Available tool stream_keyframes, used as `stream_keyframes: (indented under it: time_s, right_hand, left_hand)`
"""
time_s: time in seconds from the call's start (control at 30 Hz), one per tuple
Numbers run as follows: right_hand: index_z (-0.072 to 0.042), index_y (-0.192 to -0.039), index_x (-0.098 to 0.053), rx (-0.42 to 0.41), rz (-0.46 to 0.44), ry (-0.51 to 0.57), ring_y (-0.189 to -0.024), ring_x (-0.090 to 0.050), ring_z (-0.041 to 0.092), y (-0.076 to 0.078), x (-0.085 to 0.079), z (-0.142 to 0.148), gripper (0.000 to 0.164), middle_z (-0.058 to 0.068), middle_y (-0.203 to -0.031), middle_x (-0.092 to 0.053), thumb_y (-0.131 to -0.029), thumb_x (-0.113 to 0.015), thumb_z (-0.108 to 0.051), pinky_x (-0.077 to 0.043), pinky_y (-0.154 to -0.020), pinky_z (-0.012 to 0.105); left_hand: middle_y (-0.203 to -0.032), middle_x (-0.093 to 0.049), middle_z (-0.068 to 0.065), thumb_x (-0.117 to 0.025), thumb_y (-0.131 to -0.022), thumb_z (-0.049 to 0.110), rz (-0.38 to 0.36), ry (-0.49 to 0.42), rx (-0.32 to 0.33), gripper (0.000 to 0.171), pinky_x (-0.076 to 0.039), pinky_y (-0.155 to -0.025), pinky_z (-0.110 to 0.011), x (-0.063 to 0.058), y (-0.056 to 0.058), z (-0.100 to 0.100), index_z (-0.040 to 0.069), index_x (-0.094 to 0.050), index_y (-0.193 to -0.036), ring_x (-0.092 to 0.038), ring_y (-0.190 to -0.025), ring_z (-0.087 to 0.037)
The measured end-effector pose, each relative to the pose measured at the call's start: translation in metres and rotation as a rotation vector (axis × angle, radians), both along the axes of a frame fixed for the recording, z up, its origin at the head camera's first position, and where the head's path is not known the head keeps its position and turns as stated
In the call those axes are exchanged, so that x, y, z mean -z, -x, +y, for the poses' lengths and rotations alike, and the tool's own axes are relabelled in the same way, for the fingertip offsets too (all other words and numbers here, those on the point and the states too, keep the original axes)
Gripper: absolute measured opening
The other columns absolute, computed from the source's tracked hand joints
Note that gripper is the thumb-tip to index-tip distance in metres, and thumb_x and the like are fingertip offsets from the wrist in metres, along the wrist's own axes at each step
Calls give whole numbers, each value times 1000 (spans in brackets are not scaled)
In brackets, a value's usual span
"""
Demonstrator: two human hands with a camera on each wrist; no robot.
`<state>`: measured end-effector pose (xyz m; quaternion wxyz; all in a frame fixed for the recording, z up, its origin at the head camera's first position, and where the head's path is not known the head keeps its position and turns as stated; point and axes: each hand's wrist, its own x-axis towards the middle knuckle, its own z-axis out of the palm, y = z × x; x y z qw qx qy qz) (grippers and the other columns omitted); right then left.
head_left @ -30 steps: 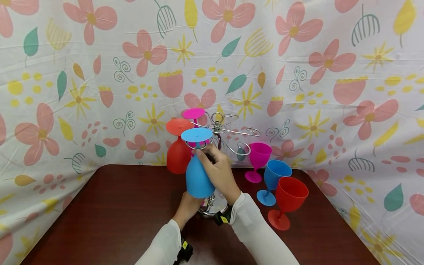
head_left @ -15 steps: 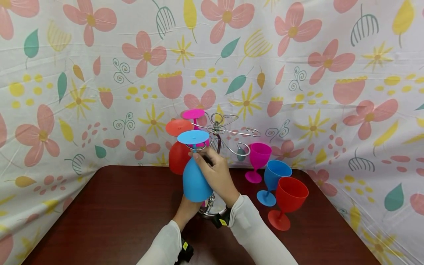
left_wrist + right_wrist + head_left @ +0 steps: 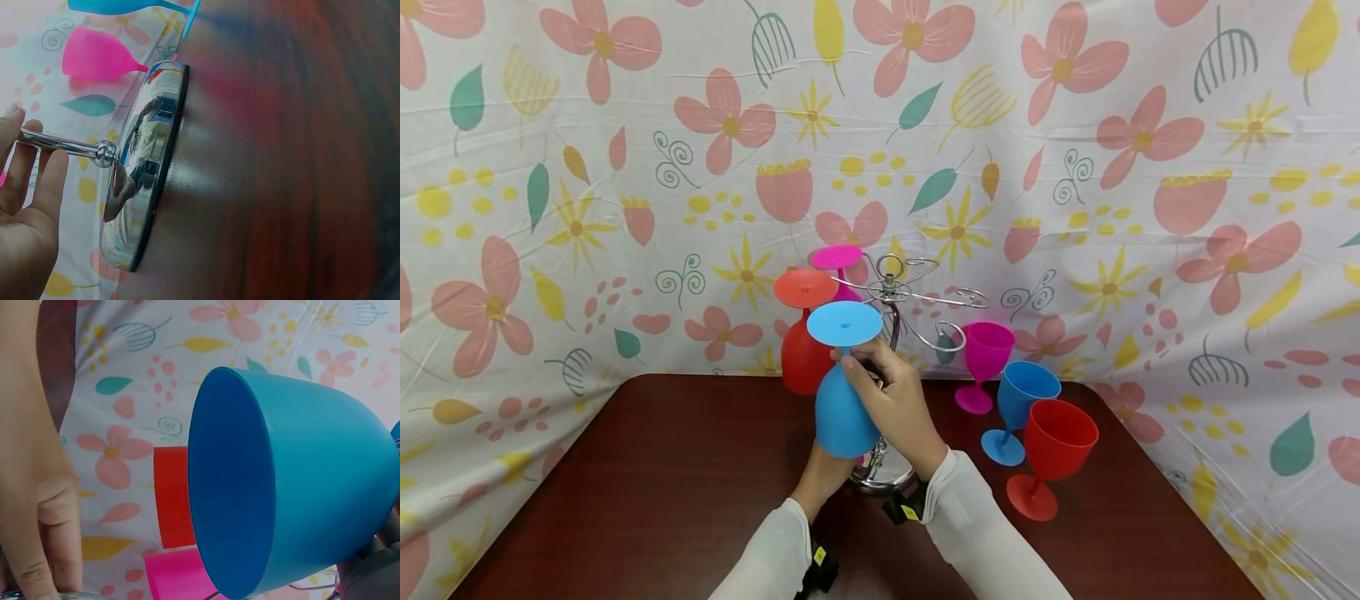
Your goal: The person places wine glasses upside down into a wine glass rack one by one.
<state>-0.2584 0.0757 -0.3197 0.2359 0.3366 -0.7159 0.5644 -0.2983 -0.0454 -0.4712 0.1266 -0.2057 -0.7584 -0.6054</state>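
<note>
- Blue goblet, upside down, foot uppermost, at 8 o'clock of the hub of the chrome goblet rack. Clock read on head view, 12 toward the flowered cloth.
- Right hand: thumb and fingers pinching the goblet where stem meets bowl.
- Left hand: fingers curled round the chrome pole just above the domed base, which rests on the desk.
- Handling, judged by eye: looks like plastic; light, fairly stiff, hardly fragile. Smooth bowl wall probably slips under a loose touch; rim may flex if squeezed.
- Best hold: narrow stem, close to the bowl. Foot overhangs and should check any slide; tapering bowl is wider, likely a poorer grip.
- Rack wire looks springy, chrome slick; a steadying hold on the pole seems sensible.
- Hanging red goblet close at 10 o'clock of the blue one; hanging magenta goblet behind, at 12. Bumping risk there.
- Whether a wire loop surrounds the blue stem: foot hides it, cannot tell.
- Standing magenta goblet, standing blue goblet and standing red goblet run from 2 to 3 o'clock of the base, near the desk's right edge.
- Far desk edge behind the rack at 12. Widest open room: 8 to 10 o'clock of the base.
</note>
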Motion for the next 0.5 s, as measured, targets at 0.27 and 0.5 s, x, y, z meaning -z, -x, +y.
stream_keyframes:
  time_s: [0.27,0.5]
  right_hand:
    - [-17,-129,-63,10,-5,-13,-118,-62,15,1,7,5,28,0,-123,-68,-102,-61,-23,-49,-101,42]
    - [-14,-130,-62,-8,-41,-11,-118,-62,18,1,9,7,28,7,-125,-67,-102,-61,-16,-49,-101,46]
  left_hand:
    - [-120,-61,-15,-67,-96,12,-32,-84,43,46,-49,-96,-47,1,1,0,0,-48,-137,-61,-106,-26]
    - [-153,-38,-21,-70,-94,9,24,-148,134,79,-37,-109,-57,-28,-12,0,2,-21,-156,-43,-135,-41]
